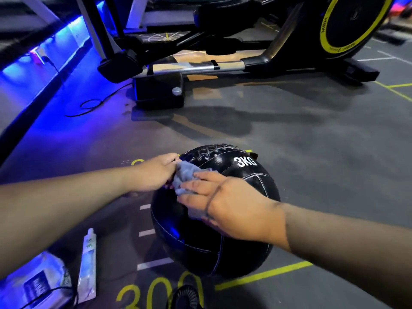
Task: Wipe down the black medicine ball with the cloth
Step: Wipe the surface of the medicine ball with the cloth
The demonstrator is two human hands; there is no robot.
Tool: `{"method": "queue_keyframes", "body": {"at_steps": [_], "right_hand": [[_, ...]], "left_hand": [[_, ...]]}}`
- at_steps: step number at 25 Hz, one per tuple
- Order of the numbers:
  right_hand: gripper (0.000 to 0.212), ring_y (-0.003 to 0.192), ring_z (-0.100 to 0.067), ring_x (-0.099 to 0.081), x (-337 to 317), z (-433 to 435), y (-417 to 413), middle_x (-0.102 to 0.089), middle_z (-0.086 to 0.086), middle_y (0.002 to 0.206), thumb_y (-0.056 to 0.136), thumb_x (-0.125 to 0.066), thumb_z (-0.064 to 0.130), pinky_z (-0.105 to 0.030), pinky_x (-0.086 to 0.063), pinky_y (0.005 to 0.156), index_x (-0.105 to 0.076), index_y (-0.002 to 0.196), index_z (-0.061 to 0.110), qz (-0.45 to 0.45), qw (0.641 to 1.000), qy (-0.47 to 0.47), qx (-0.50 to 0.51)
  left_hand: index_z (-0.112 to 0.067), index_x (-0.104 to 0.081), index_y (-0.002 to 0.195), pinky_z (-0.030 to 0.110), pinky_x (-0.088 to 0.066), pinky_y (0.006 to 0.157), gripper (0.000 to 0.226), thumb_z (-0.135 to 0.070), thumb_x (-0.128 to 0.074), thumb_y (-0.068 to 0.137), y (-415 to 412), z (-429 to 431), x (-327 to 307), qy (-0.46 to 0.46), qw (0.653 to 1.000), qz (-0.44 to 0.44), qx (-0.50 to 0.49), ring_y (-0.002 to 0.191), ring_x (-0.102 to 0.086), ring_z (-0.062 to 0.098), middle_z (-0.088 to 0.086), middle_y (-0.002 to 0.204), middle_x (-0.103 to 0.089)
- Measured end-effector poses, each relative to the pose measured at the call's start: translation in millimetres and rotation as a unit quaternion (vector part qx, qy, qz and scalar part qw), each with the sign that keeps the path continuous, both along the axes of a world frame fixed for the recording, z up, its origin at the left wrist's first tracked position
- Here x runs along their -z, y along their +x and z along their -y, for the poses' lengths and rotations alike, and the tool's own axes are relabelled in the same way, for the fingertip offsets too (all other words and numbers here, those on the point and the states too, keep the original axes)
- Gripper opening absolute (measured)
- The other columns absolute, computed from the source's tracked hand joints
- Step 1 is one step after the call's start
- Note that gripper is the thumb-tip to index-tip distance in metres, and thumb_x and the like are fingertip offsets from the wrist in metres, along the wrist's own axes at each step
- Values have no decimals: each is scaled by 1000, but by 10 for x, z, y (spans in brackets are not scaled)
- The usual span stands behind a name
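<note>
Head view: ball (200, 246) sits on the floor (312, 152), black, white "3KG" print on top, laced seam on its far side; it lies directly under both hands. Cloth (184, 175), grey-blue and bunched, lies on the ball's upper left face, between the two hands. Left hand (153, 172) is at the cloth's left edge; fingers curled in and pinching the bunched fabric, thumb on top near the seam; knuckles touch the ball. Right hand (225, 199) lies flat on the cloth; fingers straight and a little spread, pressing the fabric onto the ball, nothing clutched; its fingertips are just beside the left hand's curled fingers; more cloth shows under its palm; a dark band (213, 197) runs across its back. Both forearms are bare and come in from the lower corners.

Near side of the grip, left: a white tube (88, 264) lies flat on the floor, with a white packet (38, 279) just beside it and a thin black lead across the packet. Near side, directly below the ball: yellow "300" (160, 291) painted on the floor, a yellow line to its right, and a round black ribbed object (186, 296) cut off by the frame edge; cannot tell what it is. Far side of the grip, well apart: an exercise machine (200, 65), with a black flywheel (347, 23) with a yellow ring at far right. Far left: a black cable (93, 105) looped on the floor and a blue light strip (44, 52) along the wall base.
</note>
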State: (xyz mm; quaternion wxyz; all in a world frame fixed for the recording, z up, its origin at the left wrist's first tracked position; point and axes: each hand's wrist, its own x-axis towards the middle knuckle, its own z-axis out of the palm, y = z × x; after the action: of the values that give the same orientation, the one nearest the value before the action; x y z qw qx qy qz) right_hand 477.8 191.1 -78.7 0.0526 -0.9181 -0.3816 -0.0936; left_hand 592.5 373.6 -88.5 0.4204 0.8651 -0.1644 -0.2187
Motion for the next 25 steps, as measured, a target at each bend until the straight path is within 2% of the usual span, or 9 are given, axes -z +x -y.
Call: {"method": "queue_keyframes", "body": {"at_steps": [3,6,9,11,13,16,19,22,25], "right_hand": [[64,129,-24,-50,-108,183,80,-51,-6,144,79,-67,42,-34,-37,111,-51,137,20,-30,993,39,109],[48,119,-24,-58,-118,575,78,-63,-7,128,77,-74,33,-20,-38,102,-65,120,16,-29,977,117,173],[28,104,-17,-65,-15,923,-42,-72,2,107,81,-73,31,-14,-41,83,-68,108,25,-92,891,267,355],[28,100,-12,-65,114,891,-106,-72,8,102,79,-72,32,-11,-42,81,-68,106,26,-88,835,341,423],[42,114,-12,-59,180,702,-168,-67,4,118,76,-73,33,-14,-39,98,-66,116,22,-14,879,307,364],[55,135,-23,-41,295,410,-247,-52,-9,142,80,-69,23,-35,-33,113,-56,132,14,22,983,141,114],[45,139,-34,-37,336,255,-272,-43,-8,149,94,-55,20,-50,-40,107,-49,138,17,55,998,-1,-44],[53,137,-28,-40,276,520,-163,-48,-15,144,85,-68,22,-34,-26,117,-53,135,10,25,994,106,31],[43,119,-24,-57,217,1011,-58,-64,-9,124,83,-70,27,-11,-33,99,-63,122,11,-62,915,274,291]], "left_hand": [[-13,-43,78,25,-39,54,29,-17,-33,104,-1,-13,22,-38,999,-27,-2,54,-49,16,3,57,-47],[-13,-41,80,24,-40,54,27,-18,-31,105,40,-27,28,-28,999,-20,14,51,-51,11,-1,57,-44],[-13,-40,80,26,-40,55,27,-20,-31,104,85,-33,41,-12,1000,-11,7,48,-49,6,0,59,-45],[-13,-41,81,25,-38,54,27,-22,-31,104,95,-1,46,3,1000,-5,7,47,-47,5,0,61,-45],[-13,-43,83,24,-37,53,26,-24,-32,104,109,12,45,35,999,11,8,46,-46,6,0,61,-47],[-13,-44,82,26,-35,51,26,-22,-33,104,120,-26,50,57,998,27,-11,47,-43,9,1,61,-47],[-13,-42,79,28,-34,52,27,-18,-33,104,142,-64,69,51,998,27,-20,52,-43,14,1,61,-43],[-13,-43,77,29,-37,54,28,-17,-33,103,176,-65,57,40,998,32,-26,54,-46,16,0,61,-44],[-12,-44,79,29,-37,55,27,-18,-33,103,189,-95,58,63,997,43,-32,54,-46,15,2,63,-46]]}}
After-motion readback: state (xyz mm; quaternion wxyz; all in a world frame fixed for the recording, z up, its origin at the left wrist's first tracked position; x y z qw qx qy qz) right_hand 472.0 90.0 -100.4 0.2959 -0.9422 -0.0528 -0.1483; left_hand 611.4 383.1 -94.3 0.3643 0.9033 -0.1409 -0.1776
